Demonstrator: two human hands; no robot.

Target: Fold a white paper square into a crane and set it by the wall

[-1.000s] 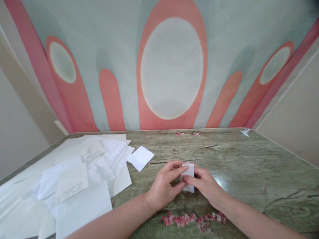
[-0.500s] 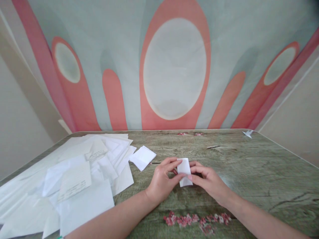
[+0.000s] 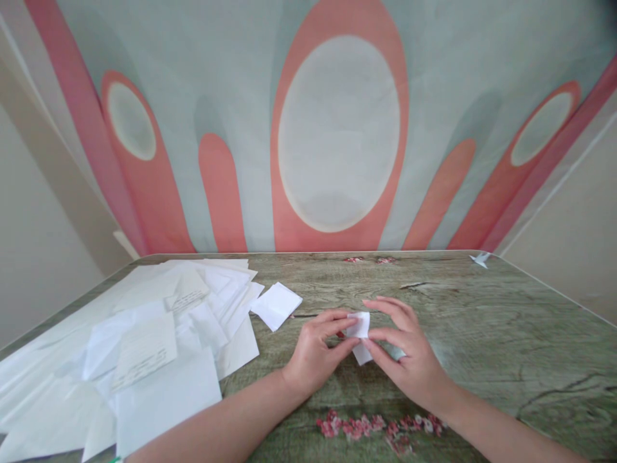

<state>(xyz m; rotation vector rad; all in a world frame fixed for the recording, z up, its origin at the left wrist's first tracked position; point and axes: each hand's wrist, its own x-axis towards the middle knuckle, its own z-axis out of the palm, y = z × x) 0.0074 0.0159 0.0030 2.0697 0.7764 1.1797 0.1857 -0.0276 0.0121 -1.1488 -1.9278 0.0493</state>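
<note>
Both hands meet over the middle of the table (image 3: pixel 482 321), where the small white paper (image 3: pixel 359 326) is held just above the surface. The left hand (image 3: pixel 315 354) pinches its left edge between thumb and fingers. The right hand (image 3: pixel 409 360) pinches the right edge, with the other fingers spread above. For a clean fold, it seems best to bring the edges exactly together first and only then press the crease flat. On the left lies a pile of sheets (image 3: pixel 144 347); some carry faint lines of writing, too small to read. No brand is visible.
</note>
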